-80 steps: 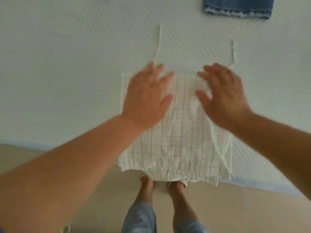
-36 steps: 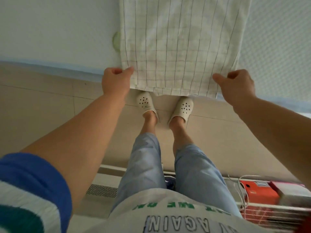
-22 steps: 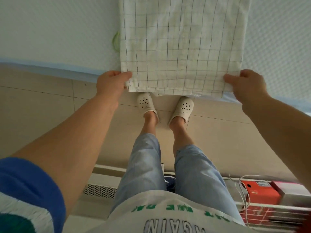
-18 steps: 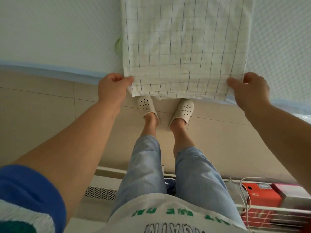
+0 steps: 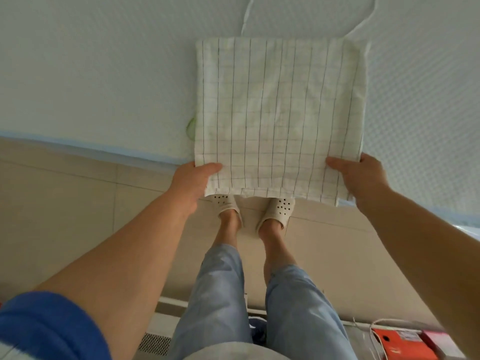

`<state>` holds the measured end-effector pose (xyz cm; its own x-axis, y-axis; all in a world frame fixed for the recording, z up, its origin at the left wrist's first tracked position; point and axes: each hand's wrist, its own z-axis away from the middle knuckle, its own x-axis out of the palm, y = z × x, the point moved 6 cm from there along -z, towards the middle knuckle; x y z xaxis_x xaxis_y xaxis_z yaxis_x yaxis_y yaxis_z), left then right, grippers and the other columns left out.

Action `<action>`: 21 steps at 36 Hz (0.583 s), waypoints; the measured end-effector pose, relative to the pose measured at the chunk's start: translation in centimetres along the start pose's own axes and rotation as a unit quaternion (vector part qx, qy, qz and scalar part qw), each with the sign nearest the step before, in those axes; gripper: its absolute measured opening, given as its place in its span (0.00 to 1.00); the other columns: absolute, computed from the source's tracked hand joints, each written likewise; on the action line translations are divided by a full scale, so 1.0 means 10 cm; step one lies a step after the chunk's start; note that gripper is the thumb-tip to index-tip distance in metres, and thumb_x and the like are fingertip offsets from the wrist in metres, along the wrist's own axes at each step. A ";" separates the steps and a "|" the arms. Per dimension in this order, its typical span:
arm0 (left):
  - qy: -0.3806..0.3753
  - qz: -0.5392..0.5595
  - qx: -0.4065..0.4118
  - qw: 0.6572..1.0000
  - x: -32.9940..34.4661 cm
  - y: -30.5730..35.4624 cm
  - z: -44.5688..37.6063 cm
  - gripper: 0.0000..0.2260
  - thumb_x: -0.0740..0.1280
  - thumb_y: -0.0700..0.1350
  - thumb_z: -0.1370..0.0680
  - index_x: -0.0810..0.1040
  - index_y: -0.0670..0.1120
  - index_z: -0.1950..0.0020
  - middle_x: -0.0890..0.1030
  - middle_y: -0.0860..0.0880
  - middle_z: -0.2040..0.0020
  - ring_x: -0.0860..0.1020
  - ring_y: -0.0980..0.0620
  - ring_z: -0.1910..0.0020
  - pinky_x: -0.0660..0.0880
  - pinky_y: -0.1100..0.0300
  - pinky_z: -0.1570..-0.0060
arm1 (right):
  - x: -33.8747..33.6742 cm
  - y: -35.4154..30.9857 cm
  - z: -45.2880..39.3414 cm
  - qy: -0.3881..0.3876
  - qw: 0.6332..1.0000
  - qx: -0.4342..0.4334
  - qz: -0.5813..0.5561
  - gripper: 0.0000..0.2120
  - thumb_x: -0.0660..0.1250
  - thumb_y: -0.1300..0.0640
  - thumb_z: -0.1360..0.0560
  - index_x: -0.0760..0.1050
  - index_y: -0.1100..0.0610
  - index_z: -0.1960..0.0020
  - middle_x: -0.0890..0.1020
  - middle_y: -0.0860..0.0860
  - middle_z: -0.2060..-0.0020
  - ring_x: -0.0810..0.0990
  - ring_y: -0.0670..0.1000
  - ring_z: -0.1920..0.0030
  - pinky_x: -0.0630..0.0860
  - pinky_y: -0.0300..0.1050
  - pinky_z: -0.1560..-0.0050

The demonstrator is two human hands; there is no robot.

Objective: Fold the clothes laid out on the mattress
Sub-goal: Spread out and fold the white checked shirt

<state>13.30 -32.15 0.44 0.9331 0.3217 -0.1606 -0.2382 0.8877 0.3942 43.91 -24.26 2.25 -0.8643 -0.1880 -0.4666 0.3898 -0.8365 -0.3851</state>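
A folded white garment with a thin dark check [image 5: 278,110] lies on the pale mattress [image 5: 104,74], its near edge hanging past the mattress side. My left hand [image 5: 193,179] pinches the near left corner, thumb on top. My right hand [image 5: 357,175] pinches the near right corner the same way. Two thin white straps [image 5: 246,16] run from the garment's far edge up the mattress. A bit of green fabric [image 5: 191,127] peeks out at the garment's left side.
The mattress has a light blue border [image 5: 91,150] along its near edge. Beige floor tiles lie below, where my feet in white clogs [image 5: 276,211] stand. An orange box [image 5: 400,344] and a wire rack sit at the bottom right.
Both hands left the top of the garment and took hold of its near corners. Since then they have lifted those corners a little, and the view tilted up, showing the far edge and straps.
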 end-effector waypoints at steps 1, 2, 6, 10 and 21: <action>0.007 -0.010 0.005 1.000 -0.02 0.04 0.05 0.05 0.71 0.42 0.27 0.80 0.48 0.52 0.82 0.53 0.55 0.81 0.57 0.56 0.75 0.64 0.59 | -0.03 -0.03 0.04 -0.003 1.000 -0.010 0.013 0.14 0.72 0.52 0.30 0.74 0.51 0.46 0.77 0.42 0.62 0.77 0.46 0.60 0.70 0.39 0.64; 0.013 -0.017 0.014 1.000 -0.05 0.09 0.11 0.04 0.70 0.43 0.27 0.80 0.49 0.53 0.82 0.53 0.55 0.80 0.55 0.54 0.74 0.61 0.55 | -0.07 -0.07 0.09 -0.002 0.999 -0.026 0.033 0.14 0.72 0.52 0.29 0.74 0.52 0.45 0.78 0.43 0.61 0.78 0.47 0.58 0.71 0.40 0.64; 0.022 -0.007 0.049 0.999 -0.18 0.35 0.45 0.06 0.68 0.40 0.26 0.78 0.50 0.54 0.83 0.49 0.52 0.83 0.54 0.59 0.80 0.56 0.59 | -0.34 -0.36 0.44 0.023 0.990 -0.111 0.080 0.31 0.71 0.53 0.28 0.62 0.44 0.29 0.77 0.40 0.64 0.75 0.39 0.65 0.68 0.35 0.69; 0.069 0.020 0.095 0.993 -0.40 0.70 0.85 0.27 0.69 0.37 0.26 0.67 0.53 0.30 0.73 0.54 0.38 0.81 0.55 0.54 0.80 0.60 0.64 | -0.56 -0.74 0.81 -0.022 0.981 -0.171 0.093 0.15 0.69 0.55 0.27 0.75 0.40 0.44 0.79 0.38 0.69 0.77 0.34 0.69 0.69 0.27 0.73; -0.096 0.251 0.083 0.960 -0.90 1.79 1.43 0.11 0.61 0.38 0.29 0.82 0.39 0.55 0.83 0.42 0.61 0.83 0.48 0.62 0.79 0.58 0.65 | -0.64 -1.80 1.25 -0.214 0.883 -0.289 0.301 0.23 0.63 0.68 0.25 0.74 0.39 0.48 0.77 0.35 0.54 0.74 0.34 0.54 0.66 0.26 0.55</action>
<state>4.52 -23.83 21.90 0.7489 0.6137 0.2501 -0.6388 0.5678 0.5192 38.44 -14.42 22.15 -0.4386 -0.7895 -0.4294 0.8097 -0.1399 -0.5699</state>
